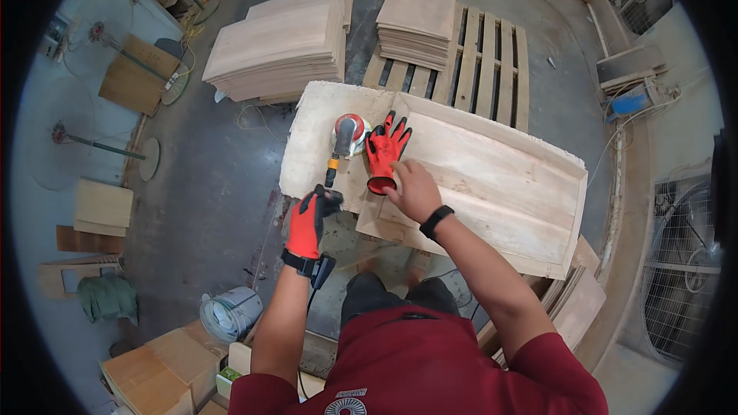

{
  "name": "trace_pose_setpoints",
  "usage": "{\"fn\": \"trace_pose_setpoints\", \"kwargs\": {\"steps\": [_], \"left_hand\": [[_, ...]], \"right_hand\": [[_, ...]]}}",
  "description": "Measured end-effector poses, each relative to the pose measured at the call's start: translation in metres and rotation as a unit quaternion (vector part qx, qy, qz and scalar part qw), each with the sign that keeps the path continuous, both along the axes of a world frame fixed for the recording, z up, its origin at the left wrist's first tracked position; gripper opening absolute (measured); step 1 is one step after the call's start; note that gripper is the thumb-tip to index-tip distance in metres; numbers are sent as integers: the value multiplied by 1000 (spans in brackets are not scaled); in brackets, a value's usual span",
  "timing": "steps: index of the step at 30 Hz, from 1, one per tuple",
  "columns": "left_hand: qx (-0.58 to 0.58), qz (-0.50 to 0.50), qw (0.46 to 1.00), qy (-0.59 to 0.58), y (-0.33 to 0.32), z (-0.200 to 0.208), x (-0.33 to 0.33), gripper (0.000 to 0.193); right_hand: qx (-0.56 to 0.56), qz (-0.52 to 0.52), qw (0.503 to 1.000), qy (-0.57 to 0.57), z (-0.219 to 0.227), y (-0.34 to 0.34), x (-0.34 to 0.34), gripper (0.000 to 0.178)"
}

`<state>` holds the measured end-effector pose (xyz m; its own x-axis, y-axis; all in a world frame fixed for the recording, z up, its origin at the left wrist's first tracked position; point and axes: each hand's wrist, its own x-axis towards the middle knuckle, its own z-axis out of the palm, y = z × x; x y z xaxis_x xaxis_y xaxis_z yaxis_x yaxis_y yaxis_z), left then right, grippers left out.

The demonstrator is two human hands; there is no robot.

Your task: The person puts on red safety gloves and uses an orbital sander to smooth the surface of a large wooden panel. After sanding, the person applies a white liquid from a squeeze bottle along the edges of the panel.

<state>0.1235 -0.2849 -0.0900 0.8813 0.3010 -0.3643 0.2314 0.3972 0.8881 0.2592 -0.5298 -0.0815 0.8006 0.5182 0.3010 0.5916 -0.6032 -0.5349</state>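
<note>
Grey workshop floor [207, 184], board stacks [277, 42] behind pale bench [305, 123]. Could drag sander [347, 135] off the near edge by snagging its yellow-black connector [332, 168]. Curls gloved left hand [307, 224] just below; can't tell if pinching anything. Has loose red glove [383, 150] right of sander, over wooden tray [500, 177]'s left end. Could twist or drop it by catching only one side of cuff [380, 186]. Angles bare right hand [419, 194] in from lower right, thumb and fingers at cuff; can't tell if pinched.

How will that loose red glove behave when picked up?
The loose red glove will probably flop, since it appears empty. It is likely light for its size, as its open cuff suggests a hollow shell. Its spread fingers make rolling unlikely.
</note>
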Motion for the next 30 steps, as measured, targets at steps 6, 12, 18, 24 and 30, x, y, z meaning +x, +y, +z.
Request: {"fn": "trace_pose_setpoints", "kwargs": {"steps": [6,12,18,24,30], "left_hand": [[40,-172,981,84,-12,3,32,27],[127,-333,934,17,-59,54,73,29],[98,-373,921,-54,-92,40,78,13],[156,-484,854,-108,-145,70,67,13],[-7,-496,866,-68,-202,60,45,20]], "right_hand": [[-8,-55,986,156,-21,25,20,22],[209,-130,927,284,20,6,-15,14],[257,-240,872,340,65,-57,-68,21],[108,-148,983,-13,153,-85,-132,25],[22,-254,965,65,128,-115,-189,17]]}}
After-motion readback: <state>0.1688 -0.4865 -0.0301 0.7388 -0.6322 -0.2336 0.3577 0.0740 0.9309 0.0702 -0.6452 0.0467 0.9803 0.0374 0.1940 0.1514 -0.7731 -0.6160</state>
